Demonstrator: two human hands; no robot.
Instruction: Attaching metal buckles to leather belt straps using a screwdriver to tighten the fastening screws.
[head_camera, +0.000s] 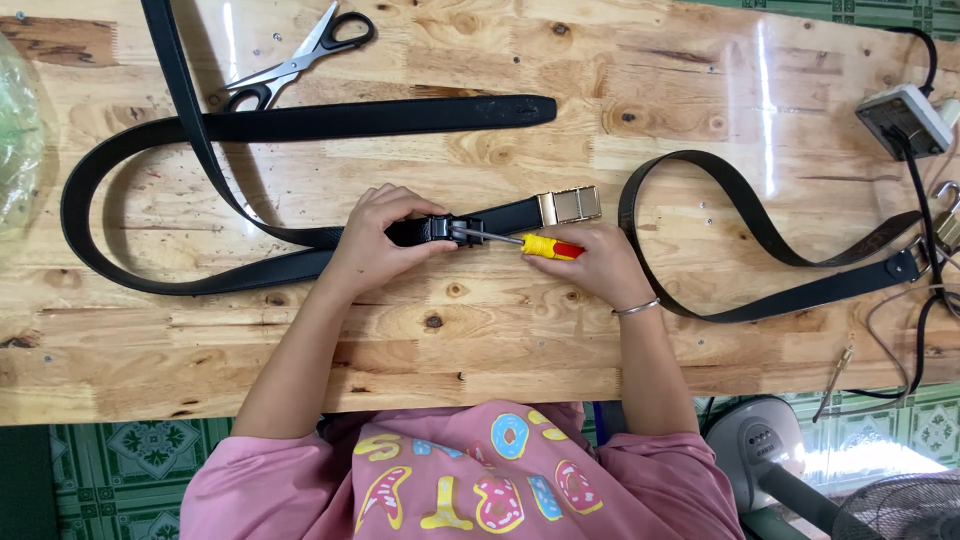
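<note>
My left hand (378, 240) is pinching the black belt (300, 265) end at table centre, right hand (598, 262) wrapped round the yellow screwdriver (540, 245), tip coming in from 3 o'clock. I'd say keep the shaft level and press before turning; gold buckle (570, 206) sits at 1 o'clock.

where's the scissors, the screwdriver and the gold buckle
scissors (296, 62): head view, on the blades near the pivot
screwdriver (545, 246): head view, on the yellow handle
gold buckle (570, 206): head view, on its flat metal face
</note>
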